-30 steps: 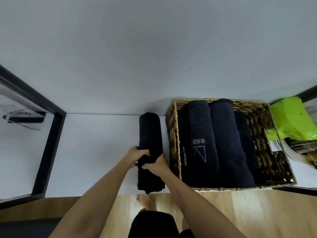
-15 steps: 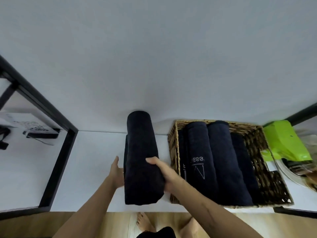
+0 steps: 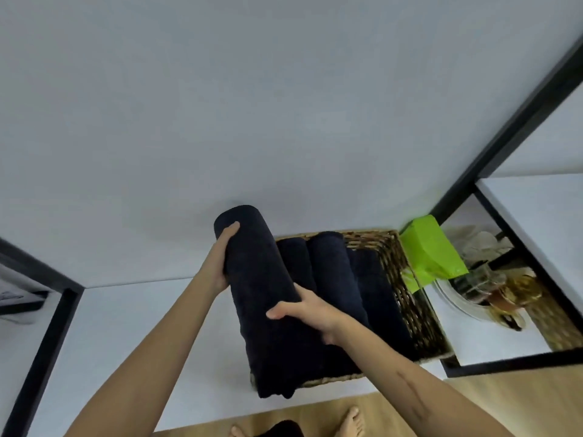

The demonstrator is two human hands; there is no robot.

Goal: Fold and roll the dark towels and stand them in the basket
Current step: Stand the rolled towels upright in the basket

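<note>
A rolled dark towel (image 3: 268, 298) is held between both hands, lifted over the left side of the wicker basket (image 3: 407, 279) so that its long, soft cylinder hides that side's rim. The left hand (image 3: 217, 263) cups the roll's far part from the left, its thumb laid over the top near the rounded end and its fingers hidden behind the cloth. The right hand (image 3: 310, 310) grips the roll lower down from the right, thumb across the front face and fingers curled round the underside. The near end of the roll hangs below the right hand, past the basket's near edge, showing loose folded layers. To the right of the right hand, three more rolled dark towels (image 3: 334, 272) lie packed side by side inside the basket, all of thick, matte terry cloth. The basket is rectangular, woven of brown and tan fibre in a coarse plaited pattern, and rests on a smooth white shelf (image 3: 126, 326) framed by black metal bars. Beyond the basket, further right of the right hand, sits a bright green glossy package (image 3: 432, 247).
</note>
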